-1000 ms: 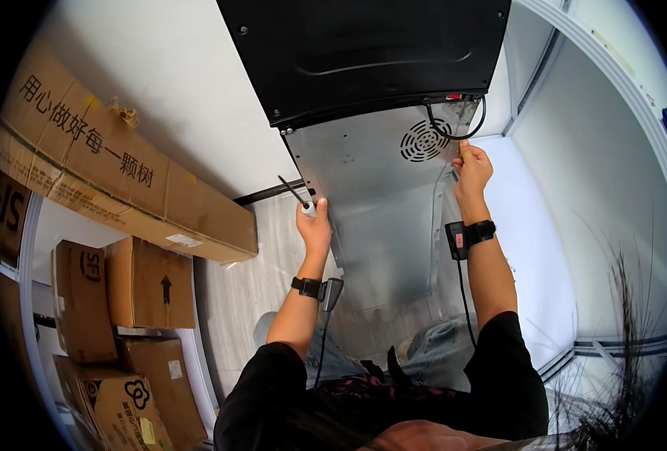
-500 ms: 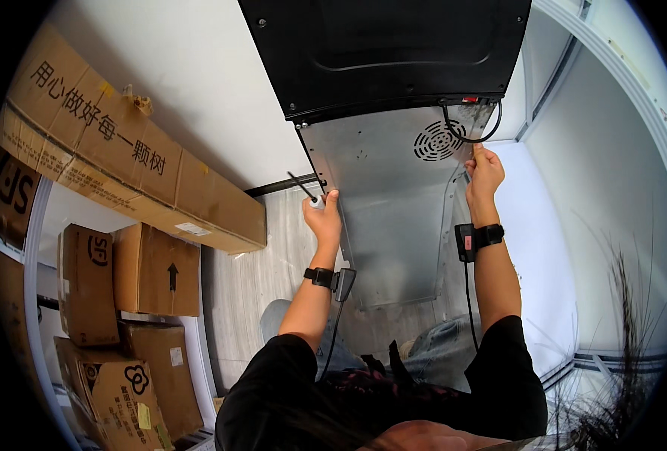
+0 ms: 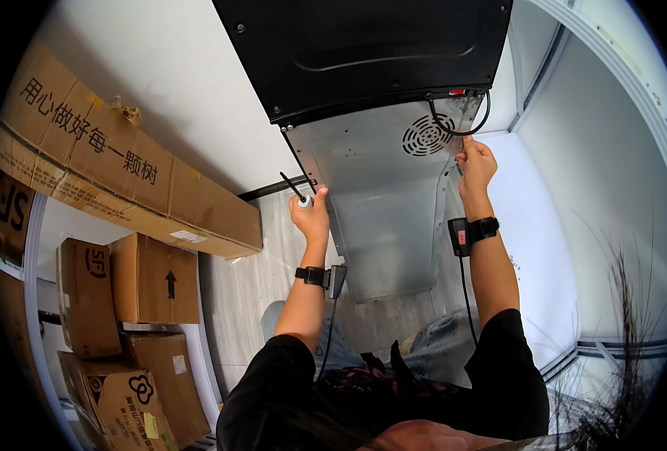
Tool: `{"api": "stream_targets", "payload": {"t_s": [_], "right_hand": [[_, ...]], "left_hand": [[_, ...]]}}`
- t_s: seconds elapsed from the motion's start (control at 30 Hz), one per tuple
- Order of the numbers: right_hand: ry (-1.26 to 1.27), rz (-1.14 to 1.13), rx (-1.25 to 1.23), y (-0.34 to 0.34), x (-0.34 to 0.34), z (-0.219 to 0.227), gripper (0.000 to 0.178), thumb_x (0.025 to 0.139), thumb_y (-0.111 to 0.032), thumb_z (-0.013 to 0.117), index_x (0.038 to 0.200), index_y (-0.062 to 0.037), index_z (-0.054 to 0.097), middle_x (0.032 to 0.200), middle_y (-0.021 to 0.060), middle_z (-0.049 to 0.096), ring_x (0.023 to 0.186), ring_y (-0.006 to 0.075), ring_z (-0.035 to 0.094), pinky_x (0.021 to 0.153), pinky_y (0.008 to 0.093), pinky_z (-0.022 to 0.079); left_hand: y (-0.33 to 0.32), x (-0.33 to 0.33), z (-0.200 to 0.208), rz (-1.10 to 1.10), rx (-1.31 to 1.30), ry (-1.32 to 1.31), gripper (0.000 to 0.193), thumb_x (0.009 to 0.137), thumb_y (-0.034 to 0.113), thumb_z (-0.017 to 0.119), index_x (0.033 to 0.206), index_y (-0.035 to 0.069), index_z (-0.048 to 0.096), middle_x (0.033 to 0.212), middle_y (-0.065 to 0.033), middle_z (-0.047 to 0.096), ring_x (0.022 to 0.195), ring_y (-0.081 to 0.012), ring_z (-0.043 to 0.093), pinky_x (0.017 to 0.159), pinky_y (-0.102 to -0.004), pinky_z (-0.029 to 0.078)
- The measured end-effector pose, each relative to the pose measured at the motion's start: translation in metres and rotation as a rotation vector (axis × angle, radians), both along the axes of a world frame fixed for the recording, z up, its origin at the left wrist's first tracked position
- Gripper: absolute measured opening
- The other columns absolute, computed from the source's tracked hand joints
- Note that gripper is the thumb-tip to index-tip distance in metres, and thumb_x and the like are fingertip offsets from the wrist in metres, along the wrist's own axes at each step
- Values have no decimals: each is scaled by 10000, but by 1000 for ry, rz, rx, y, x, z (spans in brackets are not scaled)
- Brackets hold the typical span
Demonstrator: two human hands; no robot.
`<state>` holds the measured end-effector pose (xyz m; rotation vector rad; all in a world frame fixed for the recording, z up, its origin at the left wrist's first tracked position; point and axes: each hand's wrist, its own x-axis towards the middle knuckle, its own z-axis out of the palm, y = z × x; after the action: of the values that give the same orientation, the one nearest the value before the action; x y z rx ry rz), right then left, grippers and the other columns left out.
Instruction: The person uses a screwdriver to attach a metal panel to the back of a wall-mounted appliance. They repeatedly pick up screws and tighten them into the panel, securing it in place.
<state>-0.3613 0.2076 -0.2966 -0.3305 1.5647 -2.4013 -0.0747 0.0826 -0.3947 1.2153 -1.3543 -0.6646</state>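
Observation:
A tall machine stands before me, with a black upper housing (image 3: 371, 52) and a bare grey metal panel (image 3: 378, 225) below it. Round slotted vents (image 3: 428, 135) are cut in the panel's upper right. My left hand (image 3: 311, 224) is closed around a screwdriver with a white handle (image 3: 304, 201), its dark shaft pointing up and left; the thumb is at the panel's left edge. At the right edge, just under a looped black cable (image 3: 488, 113), my right hand (image 3: 477, 167) has its fingertips pinched together. Whatever is between them is too small to see.
A long cardboard box (image 3: 123, 165) leans along the left wall. Several smaller cartons (image 3: 157, 282) sit on shelving at lower left. A red switch (image 3: 456, 92) is beside the cable. To the right is a white surface (image 3: 532, 248), with metal framing (image 3: 544, 68) behind.
The machine, boxes and both hands appear slightly further left in the view. Each hand keeps about the same place on the panel edges, and the screwdriver stays in my left hand.

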Motion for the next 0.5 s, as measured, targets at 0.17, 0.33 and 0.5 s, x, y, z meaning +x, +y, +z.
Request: {"api": "stream_targets", "payload": {"t_s": [0.17, 0.33, 0.5], "right_hand": [[141, -12, 36, 5, -12, -4, 226, 795, -194, 735, 770, -6, 612, 689, 29, 601, 552, 83, 548, 501, 205, 447], [317, 22, 184, 7, -15, 2, 260, 790, -209, 732, 713, 18, 631, 611, 29, 614, 532, 76, 561, 501, 208, 444], [499, -22, 283, 20, -21, 10, 270, 791, -231, 724, 698, 7, 637, 587, 51, 618, 509, 89, 535, 488, 244, 428]], "left_hand": [[-9, -9, -10, -122, -20, 259, 315, 700, 209, 807, 815, 23, 579, 786, -32, 559, 707, -148, 532, 664, -291, 451], [-6, -5, -5, -212, 8, 381, 283, 749, 119, 761, 922, 26, 559, 810, -38, 593, 734, -127, 545, 703, -257, 464], [6, -10, 7, -211, 27, 301, 258, 770, 165, 750, 878, 38, 553, 768, -16, 587, 704, -106, 530, 660, -245, 443]]}}
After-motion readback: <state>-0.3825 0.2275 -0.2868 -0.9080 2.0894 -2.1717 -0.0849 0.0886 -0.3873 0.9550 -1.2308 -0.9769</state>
